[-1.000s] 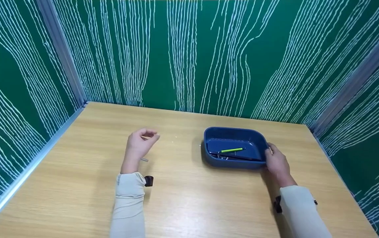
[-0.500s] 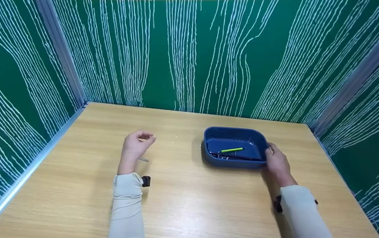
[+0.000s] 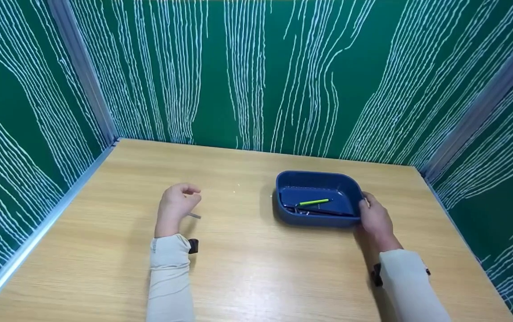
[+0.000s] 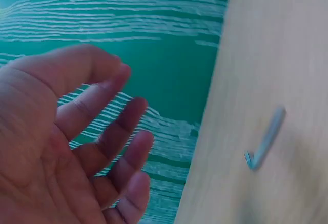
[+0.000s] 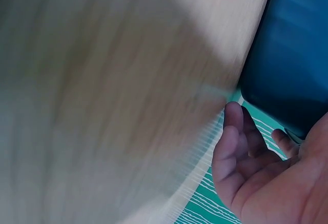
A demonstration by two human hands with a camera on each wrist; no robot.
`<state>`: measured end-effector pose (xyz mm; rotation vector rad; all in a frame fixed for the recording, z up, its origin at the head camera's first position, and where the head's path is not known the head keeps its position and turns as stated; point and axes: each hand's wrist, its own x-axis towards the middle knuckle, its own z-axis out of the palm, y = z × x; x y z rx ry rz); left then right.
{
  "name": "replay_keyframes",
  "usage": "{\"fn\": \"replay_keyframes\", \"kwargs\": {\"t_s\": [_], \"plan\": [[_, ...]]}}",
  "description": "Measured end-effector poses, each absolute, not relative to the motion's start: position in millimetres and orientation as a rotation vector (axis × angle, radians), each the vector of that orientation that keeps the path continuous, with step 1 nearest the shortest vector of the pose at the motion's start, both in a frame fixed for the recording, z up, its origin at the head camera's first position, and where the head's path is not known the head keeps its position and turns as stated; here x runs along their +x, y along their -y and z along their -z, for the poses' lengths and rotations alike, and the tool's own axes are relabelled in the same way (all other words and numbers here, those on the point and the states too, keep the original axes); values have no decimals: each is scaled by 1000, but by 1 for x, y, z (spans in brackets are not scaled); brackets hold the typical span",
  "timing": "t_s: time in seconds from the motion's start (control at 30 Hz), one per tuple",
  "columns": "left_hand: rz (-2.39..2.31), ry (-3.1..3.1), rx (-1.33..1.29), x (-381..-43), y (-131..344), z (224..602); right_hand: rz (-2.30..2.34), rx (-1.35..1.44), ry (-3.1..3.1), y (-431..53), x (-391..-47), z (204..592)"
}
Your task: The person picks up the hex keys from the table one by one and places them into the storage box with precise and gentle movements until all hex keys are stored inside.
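My left hand (image 3: 178,205) hovers over the left half of the table, its fingers loosely curled. In the left wrist view the thumb and index fingertip meet, and nothing shows between them. Below it on the table lies a small grey rod with a short bent end (image 4: 267,139), like a hex key; the hand partly covers it in the head view. My right hand (image 3: 376,222) grips the right end of a blue plastic bin (image 3: 319,221). Inside the bin are a yellow-green pen (image 3: 314,202) and several dark slim items (image 3: 328,212), too small to tell apart.
The wooden table (image 3: 256,273) is walled at the back and sides by green panels (image 3: 214,80) with white wavy lines. Tiny pale specks (image 3: 237,185) lie between the left hand and the bin.
My left hand has drifted left and slightly towards me, showing more of the grey rod. The right hand and the bin have stayed put.
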<state>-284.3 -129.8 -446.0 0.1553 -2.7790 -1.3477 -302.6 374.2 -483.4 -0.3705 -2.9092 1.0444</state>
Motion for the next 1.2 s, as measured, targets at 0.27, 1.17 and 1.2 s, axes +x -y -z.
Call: {"fn": "replay_keyframes", "kwargs": {"t_s": [0.27,1.17,1.2], "plan": [[1141,2946,186,-286,134,461,-1061,-361,2908,-373,-302,482],[989,3042,421,-283,130,479,-978,-299,2883,-375,-300,483],[983,3048,418,-283,130,479,-978,-296,2884,-375,-300,483]]}}
